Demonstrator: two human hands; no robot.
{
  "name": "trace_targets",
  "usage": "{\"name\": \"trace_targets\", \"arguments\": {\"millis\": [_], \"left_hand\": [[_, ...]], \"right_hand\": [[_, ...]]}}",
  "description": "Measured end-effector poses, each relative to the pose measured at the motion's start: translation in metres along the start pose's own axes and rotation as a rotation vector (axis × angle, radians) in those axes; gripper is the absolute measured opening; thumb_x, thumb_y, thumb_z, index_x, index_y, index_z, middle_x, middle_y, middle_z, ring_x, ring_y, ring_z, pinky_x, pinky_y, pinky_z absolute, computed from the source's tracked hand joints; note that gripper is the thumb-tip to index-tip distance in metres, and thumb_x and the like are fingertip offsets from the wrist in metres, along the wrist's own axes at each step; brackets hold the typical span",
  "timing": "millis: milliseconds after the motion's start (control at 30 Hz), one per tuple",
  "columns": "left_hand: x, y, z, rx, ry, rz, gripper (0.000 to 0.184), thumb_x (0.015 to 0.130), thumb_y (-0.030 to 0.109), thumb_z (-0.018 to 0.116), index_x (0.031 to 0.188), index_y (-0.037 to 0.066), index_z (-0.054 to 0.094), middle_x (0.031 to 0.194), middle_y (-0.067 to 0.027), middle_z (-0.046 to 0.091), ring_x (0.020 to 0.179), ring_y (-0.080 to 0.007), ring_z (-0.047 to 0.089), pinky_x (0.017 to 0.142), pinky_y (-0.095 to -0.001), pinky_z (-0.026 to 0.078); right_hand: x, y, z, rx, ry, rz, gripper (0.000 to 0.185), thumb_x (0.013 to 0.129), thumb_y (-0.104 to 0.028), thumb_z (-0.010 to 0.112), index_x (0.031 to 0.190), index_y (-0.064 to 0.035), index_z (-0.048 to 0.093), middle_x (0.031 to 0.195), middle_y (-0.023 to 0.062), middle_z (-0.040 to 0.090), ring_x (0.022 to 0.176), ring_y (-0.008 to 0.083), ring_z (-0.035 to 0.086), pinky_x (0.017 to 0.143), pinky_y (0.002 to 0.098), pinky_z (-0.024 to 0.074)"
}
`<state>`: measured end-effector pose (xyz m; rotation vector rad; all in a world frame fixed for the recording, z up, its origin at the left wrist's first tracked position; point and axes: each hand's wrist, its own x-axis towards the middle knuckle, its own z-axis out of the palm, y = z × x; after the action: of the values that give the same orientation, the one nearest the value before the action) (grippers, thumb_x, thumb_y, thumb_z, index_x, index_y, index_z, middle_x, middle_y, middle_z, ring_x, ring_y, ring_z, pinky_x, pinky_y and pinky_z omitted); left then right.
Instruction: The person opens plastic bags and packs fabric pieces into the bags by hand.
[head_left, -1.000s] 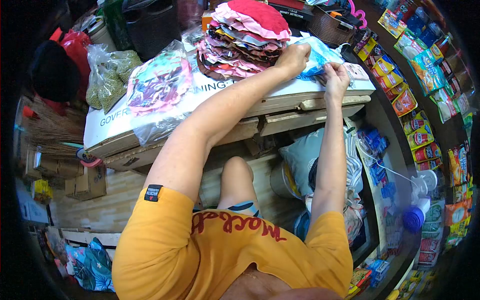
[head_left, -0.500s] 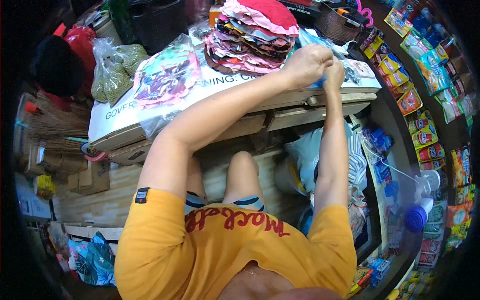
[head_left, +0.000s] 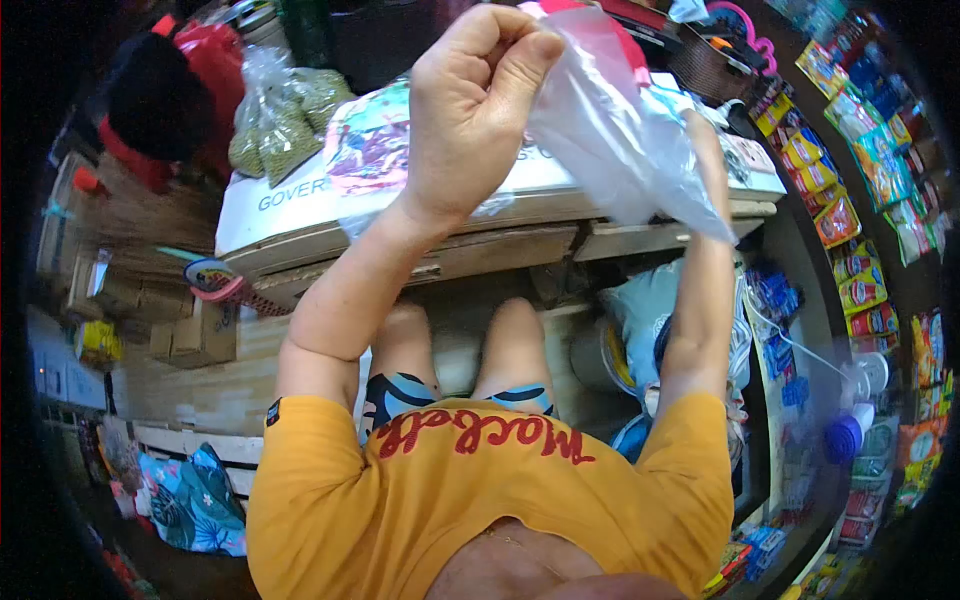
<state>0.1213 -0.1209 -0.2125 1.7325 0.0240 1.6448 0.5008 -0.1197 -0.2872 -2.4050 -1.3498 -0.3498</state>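
Raised high above the table, my left hand (head_left: 470,115) pinches the top of a clear plastic bag (head_left: 610,120) between thumb and fingers. The bag hangs down to the right, across my right forearm. My right hand (head_left: 697,122) is lower, at the right part of the tabletop beside some bluish clear plastic (head_left: 668,100); its fingers cannot be made out. Behind the bag and my left hand, the stack of round cloth pieces is mostly hidden, with only a red cloth edge (head_left: 632,45) showing. A bagged bundle of colourful cloth (head_left: 365,145) lies left of my left wrist.
Bags of green beans (head_left: 275,130) stand at the table's left end. A brown basket (head_left: 700,62) sits at the back right. Wooden drawers (head_left: 490,255) run under the tabletop. Hanging snack packets (head_left: 860,280) line the right side, near a white cord (head_left: 785,335).
My hands were together at the right of the cloth stack. Now they are apart: my left hand has come up and left with the clear bag, while my right stays low at the right.
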Motion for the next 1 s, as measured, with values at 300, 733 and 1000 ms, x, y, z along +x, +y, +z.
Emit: {"name": "trace_targets", "arguments": {"millis": [300, 733, 1000], "left_hand": [[-0.021, -0.012, -0.038, 0.222, -0.074, -0.121, 0.013, 0.086, 0.012, 0.061, 0.090, 0.000, 0.060, 0.070, 0.0043, 0.056, 0.065, -0.0009, 0.047, 0.056, -0.0159, 0.038], [-0.030, -0.017, -0.113, 0.223, -0.192, -0.375, 0.018, 0.082, 0.018, 0.066, 0.083, 0.001, 0.062, 0.067, 0.0028, 0.055, 0.062, -0.0017, 0.046, 0.054, -0.0172, 0.036], [-0.046, -0.033, -0.123, 0.147, -0.094, -0.374, 0.030, 0.079, 0.019, 0.069, 0.060, 0.002, 0.054, 0.059, 0.0046, 0.048, 0.059, -0.0020, 0.041, 0.052, -0.0203, 0.032]], "right_hand": [[-0.128, -0.152, -0.104, 1.174, -0.205, -0.460, 0.034, 0.082, -0.023, 0.062, 0.107, 0.0010, 0.059, 0.103, 0.0075, 0.061, 0.094, 0.0134, 0.054, 0.083, 0.0272, 0.0414], [-0.156, -0.236, -0.056, 1.334, -0.530, -0.402, 0.013, 0.077, -0.013, 0.067, 0.076, -0.0015, 0.063, 0.065, 0.0004, 0.060, 0.057, 0.0067, 0.050, 0.054, 0.0200, 0.0382], [-0.157, -0.252, -0.041, 1.349, -0.249, -0.410, 0.010, 0.081, -0.009, 0.063, 0.077, -0.0001, 0.062, 0.070, 0.0008, 0.059, 0.066, 0.0065, 0.051, 0.062, 0.0195, 0.0386]]}}
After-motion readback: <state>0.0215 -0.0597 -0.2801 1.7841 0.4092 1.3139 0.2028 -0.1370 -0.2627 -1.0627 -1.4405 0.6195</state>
